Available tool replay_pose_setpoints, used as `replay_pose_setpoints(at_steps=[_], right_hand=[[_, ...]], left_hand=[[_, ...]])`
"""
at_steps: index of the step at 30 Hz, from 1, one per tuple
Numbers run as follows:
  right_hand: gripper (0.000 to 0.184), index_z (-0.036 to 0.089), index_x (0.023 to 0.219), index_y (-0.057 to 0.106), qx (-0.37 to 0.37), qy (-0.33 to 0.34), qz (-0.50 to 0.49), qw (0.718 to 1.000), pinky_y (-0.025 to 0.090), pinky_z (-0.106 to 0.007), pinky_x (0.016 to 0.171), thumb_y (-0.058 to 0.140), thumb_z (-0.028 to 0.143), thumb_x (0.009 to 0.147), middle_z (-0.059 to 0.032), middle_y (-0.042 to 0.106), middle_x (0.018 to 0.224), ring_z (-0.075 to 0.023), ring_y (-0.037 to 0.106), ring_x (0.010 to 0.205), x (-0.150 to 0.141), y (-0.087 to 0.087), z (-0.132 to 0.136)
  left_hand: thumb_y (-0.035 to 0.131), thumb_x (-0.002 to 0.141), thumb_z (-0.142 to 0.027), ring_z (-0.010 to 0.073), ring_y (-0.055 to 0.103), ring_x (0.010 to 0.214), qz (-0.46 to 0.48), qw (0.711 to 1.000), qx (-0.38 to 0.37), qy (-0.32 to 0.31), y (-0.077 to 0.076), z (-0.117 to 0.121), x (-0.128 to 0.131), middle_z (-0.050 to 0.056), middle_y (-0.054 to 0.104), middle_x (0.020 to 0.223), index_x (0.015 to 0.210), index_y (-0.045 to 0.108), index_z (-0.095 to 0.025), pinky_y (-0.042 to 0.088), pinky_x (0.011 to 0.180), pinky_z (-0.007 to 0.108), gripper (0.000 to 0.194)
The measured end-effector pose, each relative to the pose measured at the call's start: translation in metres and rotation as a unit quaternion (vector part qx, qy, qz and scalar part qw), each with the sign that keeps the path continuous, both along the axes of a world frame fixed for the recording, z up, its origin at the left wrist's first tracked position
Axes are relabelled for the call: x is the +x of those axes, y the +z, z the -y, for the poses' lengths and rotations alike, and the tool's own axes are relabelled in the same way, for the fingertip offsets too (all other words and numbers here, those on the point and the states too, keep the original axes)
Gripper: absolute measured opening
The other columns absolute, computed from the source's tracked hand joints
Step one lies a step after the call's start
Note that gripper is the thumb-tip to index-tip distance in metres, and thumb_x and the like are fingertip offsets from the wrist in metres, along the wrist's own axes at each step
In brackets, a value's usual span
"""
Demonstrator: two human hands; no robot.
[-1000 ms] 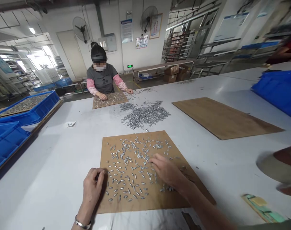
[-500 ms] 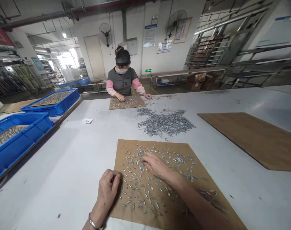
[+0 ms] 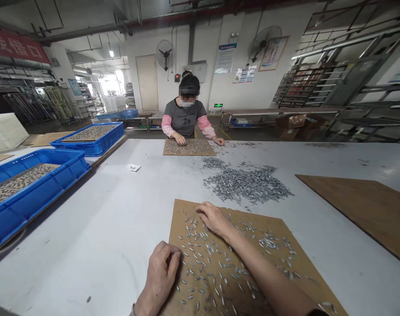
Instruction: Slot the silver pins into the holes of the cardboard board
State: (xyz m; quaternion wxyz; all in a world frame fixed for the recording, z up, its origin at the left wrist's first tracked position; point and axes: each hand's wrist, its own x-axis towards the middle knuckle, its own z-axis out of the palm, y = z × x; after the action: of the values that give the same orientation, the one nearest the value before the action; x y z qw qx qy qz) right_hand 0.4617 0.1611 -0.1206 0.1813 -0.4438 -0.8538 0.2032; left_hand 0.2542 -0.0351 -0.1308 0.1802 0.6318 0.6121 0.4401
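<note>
My left hand (image 3: pixel 162 274) half-curls at the board's edge (image 3: pixel 175 221), my right hand (image 3: pixel 213 218) over the board. I can't tell either's hold.

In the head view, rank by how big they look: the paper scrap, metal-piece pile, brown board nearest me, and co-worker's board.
1. Nearest brown board
2. Metal-piece pile
3. Co-worker's board
4. Paper scrap
Apparent size only; nearness to the camera leaves the boards' true sizes unsure.

Shiny metal pieces (image 3: pixel 268 242), matt board (image 3: pixel 176 224)
</note>
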Motion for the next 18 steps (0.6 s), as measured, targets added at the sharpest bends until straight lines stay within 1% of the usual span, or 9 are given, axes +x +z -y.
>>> replay_pose_setpoints(at_steps=[3,4,5,9,10,12,14,15,18], right_hand=[[0.03,0.025,0.11,0.078,-0.026,0.082,0.004,0.996,0.049,-0.033,0.097,0.056,0.016,0.092,-0.0073,0.071,0.11,-0.0221,0.066,0.107,-0.001,-0.001,0.007],[0.029,0.025,0.108,0.078,-0.039,0.096,0.014,0.994,0.049,-0.033,0.096,0.058,0.016,0.091,-0.0067,0.072,0.108,-0.022,0.067,0.105,-0.002,-0.001,0.008],[0.029,0.025,0.108,0.078,-0.047,0.095,0.021,0.994,0.049,-0.033,0.096,0.058,0.015,0.09,-0.0068,0.072,0.108,-0.0221,0.067,0.105,-0.004,-0.001,0.009],[0.032,0.02,0.116,0.075,-0.033,0.024,0.006,0.999,0.05,-0.035,0.096,0.055,0.016,0.092,-0.0106,0.07,0.113,-0.023,0.066,0.106,-0.011,0.0,0.002],[0.031,0.02,0.116,0.075,-0.038,0.027,0.0,0.999,0.05,-0.034,0.094,0.056,0.017,0.092,-0.0104,0.071,0.113,-0.0227,0.067,0.105,-0.013,0.0,0.0],[0.026,0.022,0.111,0.076,-0.063,0.071,-0.001,0.995,0.051,-0.033,0.091,0.06,0.02,0.091,-0.0084,0.071,0.11,-0.0219,0.067,0.1,-0.019,-0.002,-0.001],[0.022,0.023,0.105,0.077,-0.068,0.11,0.006,0.992,0.051,-0.032,0.091,0.061,0.02,0.09,-0.0069,0.072,0.107,-0.0219,0.067,0.101,-0.025,-0.005,-0.003],[0.022,0.023,0.104,0.076,-0.057,0.109,0.008,0.992,0.05,-0.033,0.093,0.059,0.019,0.09,-0.007,0.072,0.107,-0.0221,0.067,0.103,-0.028,-0.007,-0.006],[0.031,0.021,0.108,0.076,-0.007,0.054,0.006,0.998,0.048,-0.033,0.097,0.05,0.012,0.092,-0.0085,0.072,0.107,-0.0218,0.066,0.106,-0.037,-0.012,-0.02]], left_hand=[[0.053,0.103,-0.032,0.0166,0.065,0.075,0.009,1.0,-0.003,-0.005,0.001,0.0,0.001,0.003,0.067,0.084,0.086,0.071,-0.023,0.052,0.072,0.027,0.026],[0.053,0.104,-0.032,0.0167,0.065,0.075,0.013,1.0,-0.003,-0.008,0.001,0.001,0.002,0.003,0.067,0.085,0.087,0.071,-0.023,0.052,0.073,0.027,0.026],[0.053,0.104,-0.032,0.0167,0.065,0.076,0.016,1.0,-0.003,-0.011,0.001,0.001,0.002,0.004,0.067,0.086,0.088,0.071,-0.023,0.052,0.073,0.027,0.026],[0.054,0.104,-0.031,0.0165,0.064,0.076,0.022,1.0,-0.009,-0.003,0.0,0.002,0.003,0.004,0.067,0.086,0.088,0.071,-0.023,0.052,0.073,0.027,0.025],[0.054,0.103,-0.031,0.0164,0.064,0.075,0.023,1.0,-0.009,0.0,0.0,0.002,0.003,0.003,0.067,0.085,0.087,0.071,-0.023,0.052,0.073,0.027,0.024],[0.054,0.103,-0.03,0.0161,0.064,0.076,0.025,1.0,-0.013,0.004,0.0,0.002,0.003,0.003,0.066,0.085,0.088,0.071,-0.023,0.052,0.073,0.026,0.024],[0.054,0.104,-0.03,0.0158,0.065,0.077,0.026,1.0,-0.013,0.002,0.002,0.002,0.004,0.003,0.067,0.085,0.088,0.071,-0.024,0.052,0.073,0.026,0.024],[0.053,0.104,-0.03,0.0157,0.065,0.077,0.026,1.0,-0.01,0.0,0.002,0.002,0.004,0.003,0.067,0.086,0.089,0.071,-0.024,0.052,0.073,0.026,0.024],[0.053,0.104,-0.03,0.0157,0.066,0.077,0.02,1.0,0.007,-0.003,0.004,0.002,0.004,0.003,0.068,0.086,0.089,0.071,-0.024,0.053,0.073,0.026,0.024]])
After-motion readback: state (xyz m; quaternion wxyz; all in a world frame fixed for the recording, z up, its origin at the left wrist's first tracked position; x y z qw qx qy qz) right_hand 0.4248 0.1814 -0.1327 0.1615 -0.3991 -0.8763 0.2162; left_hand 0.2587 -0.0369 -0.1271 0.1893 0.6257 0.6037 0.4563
